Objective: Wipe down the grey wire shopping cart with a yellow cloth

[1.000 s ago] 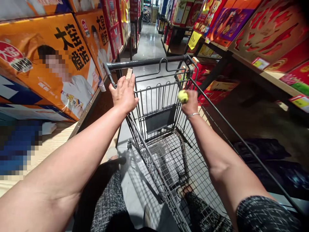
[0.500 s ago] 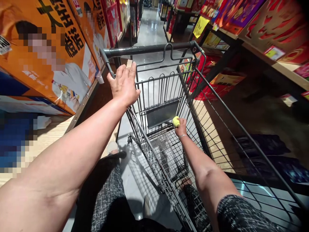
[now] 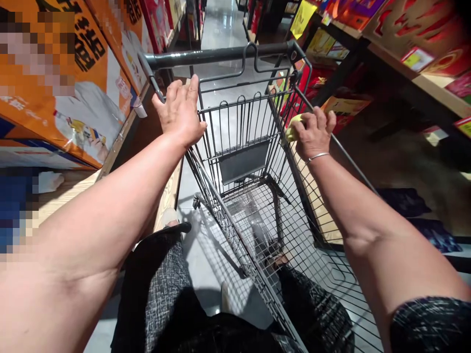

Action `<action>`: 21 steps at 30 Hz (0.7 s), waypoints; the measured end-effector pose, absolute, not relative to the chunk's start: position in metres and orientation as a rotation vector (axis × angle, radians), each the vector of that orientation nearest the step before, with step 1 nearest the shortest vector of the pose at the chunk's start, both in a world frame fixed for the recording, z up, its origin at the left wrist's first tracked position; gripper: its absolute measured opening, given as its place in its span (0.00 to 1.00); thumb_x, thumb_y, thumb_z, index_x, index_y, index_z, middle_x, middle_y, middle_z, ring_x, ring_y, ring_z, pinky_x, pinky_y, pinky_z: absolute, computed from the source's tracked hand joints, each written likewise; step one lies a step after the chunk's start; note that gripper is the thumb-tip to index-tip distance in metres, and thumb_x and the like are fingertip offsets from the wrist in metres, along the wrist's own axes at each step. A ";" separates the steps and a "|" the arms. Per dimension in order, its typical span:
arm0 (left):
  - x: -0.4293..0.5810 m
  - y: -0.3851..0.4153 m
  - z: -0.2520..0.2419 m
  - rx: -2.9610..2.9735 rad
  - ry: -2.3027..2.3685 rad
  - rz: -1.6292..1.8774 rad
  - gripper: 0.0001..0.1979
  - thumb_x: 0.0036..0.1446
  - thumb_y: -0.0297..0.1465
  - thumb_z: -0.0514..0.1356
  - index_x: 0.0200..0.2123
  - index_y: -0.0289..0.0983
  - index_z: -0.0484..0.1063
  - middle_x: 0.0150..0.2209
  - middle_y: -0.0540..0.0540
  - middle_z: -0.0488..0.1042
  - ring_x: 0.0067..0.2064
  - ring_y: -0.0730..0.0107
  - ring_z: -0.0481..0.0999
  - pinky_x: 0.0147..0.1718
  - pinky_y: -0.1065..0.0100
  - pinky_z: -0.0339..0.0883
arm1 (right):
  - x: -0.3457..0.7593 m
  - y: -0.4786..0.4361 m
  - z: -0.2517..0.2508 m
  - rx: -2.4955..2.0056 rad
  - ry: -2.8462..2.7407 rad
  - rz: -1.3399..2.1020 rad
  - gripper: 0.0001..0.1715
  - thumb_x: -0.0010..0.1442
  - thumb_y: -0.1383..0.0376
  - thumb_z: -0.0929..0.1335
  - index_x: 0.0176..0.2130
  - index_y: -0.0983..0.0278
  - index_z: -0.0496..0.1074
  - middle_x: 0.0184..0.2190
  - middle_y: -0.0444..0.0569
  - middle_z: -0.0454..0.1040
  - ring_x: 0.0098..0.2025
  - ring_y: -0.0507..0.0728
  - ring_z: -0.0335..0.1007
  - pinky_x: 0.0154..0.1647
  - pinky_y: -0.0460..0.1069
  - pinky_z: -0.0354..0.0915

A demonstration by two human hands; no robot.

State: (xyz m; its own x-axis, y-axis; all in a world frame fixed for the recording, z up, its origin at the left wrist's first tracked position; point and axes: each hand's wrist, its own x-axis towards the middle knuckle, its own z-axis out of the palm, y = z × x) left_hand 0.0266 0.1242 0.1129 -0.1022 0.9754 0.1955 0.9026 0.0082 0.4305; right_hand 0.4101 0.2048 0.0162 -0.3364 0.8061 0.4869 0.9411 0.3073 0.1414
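A dark wire shopping cart (image 3: 243,154) stands in front of me, its bar handle at the far end. My left hand (image 3: 180,110) rests over the cart's near left rim below that handle, fingers spread and bent over the metal, palm side hidden. In my right hand (image 3: 316,132), at the right rim, is a small fuzzy yellow-green ball (image 3: 293,128), like a tennis ball. It is pinched at the thumb side and partly covered. Whether the other fingers touch the rim I cannot tell.
Large orange printed boxes (image 3: 99,88) stand on a wooden shelf at the left. Shelves (image 3: 390,54) with red and gold packages line the right side. A yellow tag (image 3: 302,18) hangs there. A shiny floor (image 3: 221,24) runs between the shelves, and my legs are beside the cart.
My right hand has risen from low inside the cart to its right rim, bringing the yellow-green ball along. My left hand stays on the left rim. The view has shifted slightly.
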 end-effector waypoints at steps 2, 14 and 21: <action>0.027 0.126 0.114 2.015 2.116 0.704 0.62 0.39 0.57 0.56 0.75 0.46 0.36 0.75 0.63 0.49 0.75 0.56 0.18 0.70 0.54 0.07 | 0.413 0.202 -0.006 -1.596 -2.366 -0.513 0.22 0.73 0.66 0.56 0.54 0.64 0.73 0.63 0.57 0.67 0.74 0.64 0.43 0.72 0.71 0.39; 0.031 0.130 0.121 2.071 2.245 0.620 0.55 0.48 0.45 0.68 0.74 0.53 0.41 0.74 0.61 0.49 0.74 0.47 0.38 0.73 0.45 0.22 | 0.401 0.096 -0.197 -2.037 -2.233 0.363 0.28 0.60 0.77 0.60 0.57 0.65 0.71 0.64 0.62 0.64 0.67 0.65 0.57 0.69 0.64 0.55; 0.031 0.133 0.123 2.115 2.315 0.594 0.60 0.45 0.48 0.72 0.75 0.47 0.43 0.72 0.48 0.53 0.74 0.44 0.44 0.72 0.36 0.29 | 0.341 0.076 -0.228 -2.022 -1.960 0.565 0.36 0.56 0.76 0.62 0.62 0.61 0.68 0.66 0.58 0.61 0.63 0.64 0.60 0.63 0.59 0.63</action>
State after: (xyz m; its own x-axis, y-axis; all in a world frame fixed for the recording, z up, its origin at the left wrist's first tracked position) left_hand 0.0312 0.1330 0.1226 -0.1212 0.9516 0.2826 0.9701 0.0532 0.2369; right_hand 0.3413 0.0764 -0.2282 0.0091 0.9959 -0.0903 0.8912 -0.0490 -0.4509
